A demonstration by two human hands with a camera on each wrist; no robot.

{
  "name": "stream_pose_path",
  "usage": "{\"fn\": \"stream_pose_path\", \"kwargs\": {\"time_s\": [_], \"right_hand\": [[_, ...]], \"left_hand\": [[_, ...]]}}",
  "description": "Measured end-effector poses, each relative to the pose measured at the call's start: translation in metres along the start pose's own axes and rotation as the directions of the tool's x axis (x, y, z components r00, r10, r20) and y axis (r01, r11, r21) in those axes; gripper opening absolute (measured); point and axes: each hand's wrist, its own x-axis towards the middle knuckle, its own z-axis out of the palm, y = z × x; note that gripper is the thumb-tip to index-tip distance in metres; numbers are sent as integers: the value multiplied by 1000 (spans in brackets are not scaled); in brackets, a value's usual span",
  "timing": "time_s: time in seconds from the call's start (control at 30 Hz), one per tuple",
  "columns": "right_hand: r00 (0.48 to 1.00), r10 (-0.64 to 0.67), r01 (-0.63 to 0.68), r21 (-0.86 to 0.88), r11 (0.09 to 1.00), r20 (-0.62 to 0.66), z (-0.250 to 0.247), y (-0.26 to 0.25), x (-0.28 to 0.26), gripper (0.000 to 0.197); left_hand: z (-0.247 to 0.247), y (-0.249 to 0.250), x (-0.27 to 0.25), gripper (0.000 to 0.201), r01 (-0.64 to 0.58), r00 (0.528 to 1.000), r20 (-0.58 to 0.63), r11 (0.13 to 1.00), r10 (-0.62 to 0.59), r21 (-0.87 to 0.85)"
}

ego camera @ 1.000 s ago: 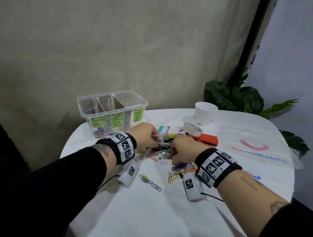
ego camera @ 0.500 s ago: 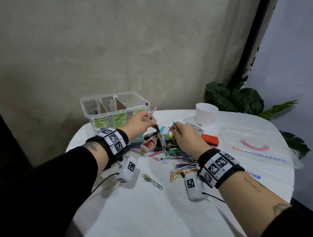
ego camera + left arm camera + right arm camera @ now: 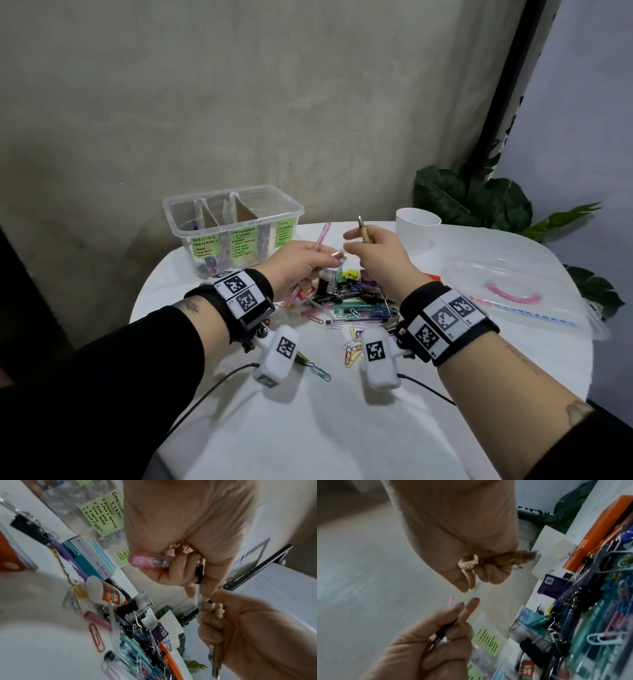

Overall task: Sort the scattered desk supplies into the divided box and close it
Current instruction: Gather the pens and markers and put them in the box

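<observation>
The clear divided box with green labels stands open at the table's back left. In front of it lies a heap of pens, binder clips and paper clips. My left hand is raised over the heap and grips a pink glitter pen together with a dark pen. My right hand, close beside it, grips a tan pen pointing up. The wrist views show the same grips: the pink pen in the left hand's curled fingers, the tan pen in the right hand's.
A white cup stands at the back right, and a clear lid with a pink handle lies at the right edge. A glue bottle, a staples box and an orange case lie among the heap. Leafy plant behind.
Both hands have risen from the heap, the left lifting the pink pen, the right the tan pen. They now hover close together above it.
</observation>
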Motion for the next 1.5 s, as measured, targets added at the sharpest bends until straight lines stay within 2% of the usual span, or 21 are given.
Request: {"fn": "stream_pose_path", "kwargs": {"time_s": [0.13,0.2,0.27,0.33,0.4,0.47,0.5,0.57,0.63,0.67,0.7,0.73,0.77,0.83,0.97,1.07,1.17,1.3,1.4,1.5], "right_hand": [[997,36,-21,-197,980,75,-4,1,-8,18],[996,58,-39,-253,967,71,-6,2,-11,20],[990,117,-99,-213,972,73,-8,5,-11,17],[980,171,-158,-124,980,98,-9,6,-14,13],[966,183,-173,-73,982,180,-8,5,-19,9],[950,160,-152,-50,987,268,-3,2,-23,7],[945,158,-141,-78,987,288,-2,0,-23,6],[956,165,-93,-284,954,242,-2,2,-19,5],[966,165,-12,-605,796,197,-7,10,-11,3],[963,181,22,-726,688,200,-10,16,-8,5],[958,201,44,-798,601,204,-12,22,-5,7],[956,214,55,-834,549,203,-14,27,-2,8],[957,210,62,-846,529,201,-16,31,0,8],[961,182,79,-836,544,209,-18,34,3,14],[953,177,107,-817,567,247,-16,39,6,22],[938,191,125,-795,593,290,-14,43,9,14],[932,184,160,-808,567,314,-14,45,10,9],[923,192,189,-828,527,333,-15,47,7,20],[915,214,207,-853,480,342,-13,45,7,21],[896,245,259,-883,392,371,-7,42,6,21]], "left_hand": [[-4,0,2,25,43,997,-57,989,-52,-145],[-5,3,-1,29,73,997,-16,961,-80,-267],[-9,8,-5,35,82,995,84,909,-53,-409],[-12,9,-5,37,61,990,140,892,3,-449],[-9,5,-1,33,26,994,106,951,8,-309],[1,-4,3,21,-6,1000,6,990,7,-142],[6,-7,5,21,-21,998,-57,995,16,-99],[12,-9,8,29,-24,986,-169,998,14,-59],[14,-9,6,31,34,987,-162,997,-23,69],[14,-10,4,31,69,992,-120,964,-39,258],[14,-13,3,30,75,997,-64,873,-51,481],[16,-18,0,27,42,998,0,761,-56,647],[18,-23,-1,24,-7,997,53,677,-48,736],[23,-32,0,21,-59,996,89,609,-19,791],[23,-36,7,28,13,995,51,603,-89,798],[19,-38,10,30,16,991,57,549,-117,836],[11,-40,13,26,8,993,56,533,-104,846],[6,-41,12,23,-28,989,93,486,-111,873],[10,-40,9,22,-68,987,119,392,-109,917],[15,-41,3,30,-148,975,180,229,-128,962]]}}
